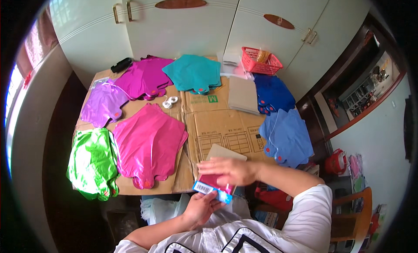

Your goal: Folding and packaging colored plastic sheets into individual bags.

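Packet: the pink packet (210, 179) is held at the near table edge, over the lap; a blue strip (203, 188) with a barcode runs along its near side.
Left hand: the strip is pinched by the left hand (201, 209), thumb on top.
Right hand: the right hand (230, 170) is laid open over the packet, fingers straight and together; firm contact cannot be told.
Card: a grey card (223, 151) is partly covered by the right hand.
Foils, left side: green (92, 159), pink (146, 144), lilac (103, 104) and magenta (143, 77) foils are spread on cardboard (196, 118).
Foils, far middle: a teal foil (191, 72) is laid out.
Foils, right side: dark blue (274, 92) and light blue (288, 137) foils are placed.
Basket: a red basket (267, 69) is set at the far edge.
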Demonstrator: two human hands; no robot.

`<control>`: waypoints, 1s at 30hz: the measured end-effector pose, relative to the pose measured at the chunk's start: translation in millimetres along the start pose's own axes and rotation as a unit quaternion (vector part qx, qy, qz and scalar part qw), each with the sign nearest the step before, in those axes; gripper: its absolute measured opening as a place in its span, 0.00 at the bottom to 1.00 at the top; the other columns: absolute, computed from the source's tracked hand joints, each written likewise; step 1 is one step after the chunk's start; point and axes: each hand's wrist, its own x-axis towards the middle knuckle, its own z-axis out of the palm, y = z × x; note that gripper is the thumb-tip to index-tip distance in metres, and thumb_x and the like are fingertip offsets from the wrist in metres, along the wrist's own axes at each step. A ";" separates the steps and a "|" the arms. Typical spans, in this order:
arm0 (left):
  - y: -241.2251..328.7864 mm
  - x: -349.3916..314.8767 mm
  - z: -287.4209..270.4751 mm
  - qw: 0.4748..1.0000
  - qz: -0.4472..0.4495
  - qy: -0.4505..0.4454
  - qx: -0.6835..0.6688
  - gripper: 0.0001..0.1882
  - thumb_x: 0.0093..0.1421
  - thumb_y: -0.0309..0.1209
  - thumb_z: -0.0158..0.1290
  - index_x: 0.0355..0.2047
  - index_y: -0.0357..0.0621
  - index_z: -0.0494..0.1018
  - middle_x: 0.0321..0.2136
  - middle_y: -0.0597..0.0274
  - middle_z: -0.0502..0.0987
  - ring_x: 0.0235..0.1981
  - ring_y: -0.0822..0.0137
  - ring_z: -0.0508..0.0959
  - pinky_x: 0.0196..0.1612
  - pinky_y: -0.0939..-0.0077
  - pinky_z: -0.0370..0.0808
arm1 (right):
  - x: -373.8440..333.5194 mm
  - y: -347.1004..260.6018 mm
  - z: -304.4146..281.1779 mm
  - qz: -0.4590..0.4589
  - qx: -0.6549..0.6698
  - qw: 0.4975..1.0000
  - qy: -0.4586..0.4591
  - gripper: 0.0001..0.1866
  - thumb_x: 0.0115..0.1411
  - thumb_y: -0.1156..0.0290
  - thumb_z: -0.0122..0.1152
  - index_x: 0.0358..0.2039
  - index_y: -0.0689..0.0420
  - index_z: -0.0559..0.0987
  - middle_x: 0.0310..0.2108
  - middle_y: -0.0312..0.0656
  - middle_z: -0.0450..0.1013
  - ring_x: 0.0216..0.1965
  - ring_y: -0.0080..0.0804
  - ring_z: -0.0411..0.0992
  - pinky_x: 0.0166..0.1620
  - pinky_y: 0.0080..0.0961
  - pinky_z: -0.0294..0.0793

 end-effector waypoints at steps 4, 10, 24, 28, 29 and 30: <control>9.5 -14.1 -21.8 0.999 -0.042 -0.021 0.009 0.11 0.68 0.28 0.44 0.46 0.36 0.71 0.42 0.53 0.78 0.43 0.59 0.79 0.46 0.63 0.78 | 11.6 21.6 -80.3 0.139 0.001 0.948 0.288 0.11 0.60 0.66 0.59 0.37 0.59 0.82 0.34 0.44 0.79 0.35 0.32 0.77 0.38 0.28 0.75; 33.3 -29.0 -31.2 0.983 0.123 -0.067 0.121 0.12 0.67 0.26 0.45 0.47 0.33 0.71 0.43 0.51 0.78 0.45 0.57 0.79 0.49 0.56 0.78 | -1.6 128.5 -201.4 0.303 -0.069 0.843 0.440 0.08 0.57 0.72 0.62 0.31 0.64 0.82 0.25 0.35 0.77 0.26 0.21 0.73 0.33 0.21 0.74; 41.5 -14.3 -47.4 0.981 0.093 0.089 0.144 0.07 0.64 0.23 0.50 0.40 0.35 0.76 0.36 0.57 0.80 0.37 0.67 0.81 0.43 0.71 0.79 | 99.9 280.3 -285.4 0.545 -0.112 0.742 0.373 0.17 0.45 0.60 0.70 0.30 0.59 0.84 0.31 0.47 0.80 0.34 0.37 0.80 0.38 0.32 0.78; 51.0 -14.7 -35.4 0.984 0.064 0.091 0.141 0.06 0.64 0.23 0.52 0.38 0.36 0.77 0.36 0.61 0.81 0.36 0.72 0.80 0.41 0.76 0.77 | 83.8 283.4 -299.9 0.523 -0.117 0.743 0.400 0.10 0.48 0.66 0.64 0.30 0.56 0.84 0.31 0.46 0.80 0.34 0.36 0.80 0.37 0.33 0.78; 50.2 -10.9 -38.7 0.982 0.074 0.075 0.159 0.06 0.64 0.23 0.51 0.38 0.37 0.77 0.35 0.61 0.81 0.36 0.72 0.80 0.41 0.76 0.77 | 74.1 284.2 -306.1 0.511 -0.170 0.730 0.420 0.10 0.48 0.66 0.63 0.30 0.56 0.84 0.31 0.46 0.80 0.34 0.37 0.79 0.38 0.33 0.78; 49.4 -2.3 -43.2 0.979 0.083 0.048 0.180 0.06 0.64 0.23 0.51 0.39 0.37 0.77 0.35 0.62 0.80 0.36 0.72 0.79 0.42 0.76 0.77 | 52.3 289.9 -319.9 0.501 -0.227 0.708 0.443 0.10 0.49 0.66 0.62 0.31 0.55 0.84 0.31 0.46 0.80 0.35 0.37 0.79 0.38 0.34 0.77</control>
